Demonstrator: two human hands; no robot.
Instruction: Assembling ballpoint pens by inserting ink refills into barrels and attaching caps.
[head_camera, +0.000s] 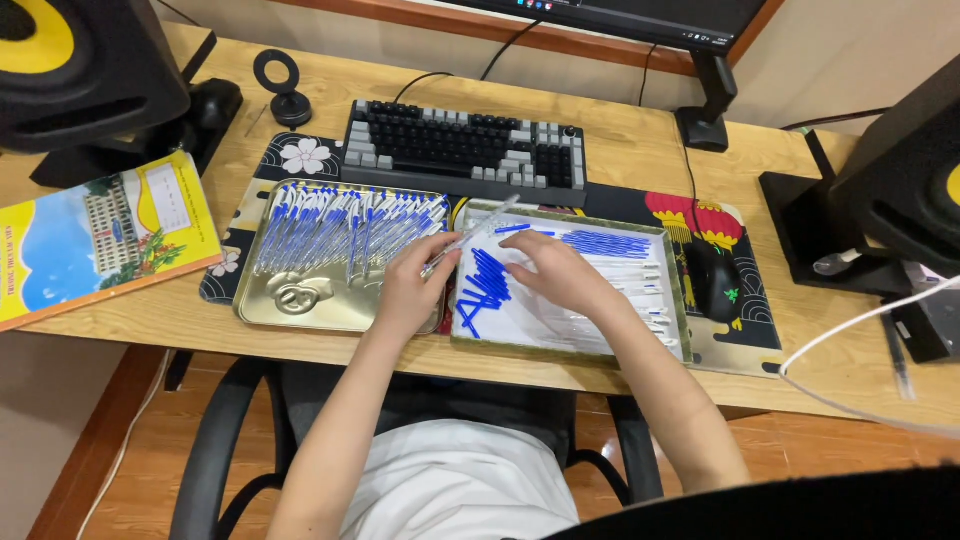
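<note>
My left hand (410, 285) grips a clear pen barrel (470, 233) that slants up to the right over the gap between two trays. My right hand (560, 275) rests inside the right tray (680, 300), fingers down among loose blue pen caps (486, 285) and a row of blue refills (605, 243); white pen parts (650, 295) lie beside it. The left metal tray (310, 305) holds several assembled clear pens with blue caps (345, 230) in a row.
A black and grey keyboard (465, 150) lies behind the trays on a patterned desk mat (700, 215). A black mouse (712, 280) sits right of the tray. Speakers (85, 60) stand at both desk ends, a yellow booklet (100, 235) at left.
</note>
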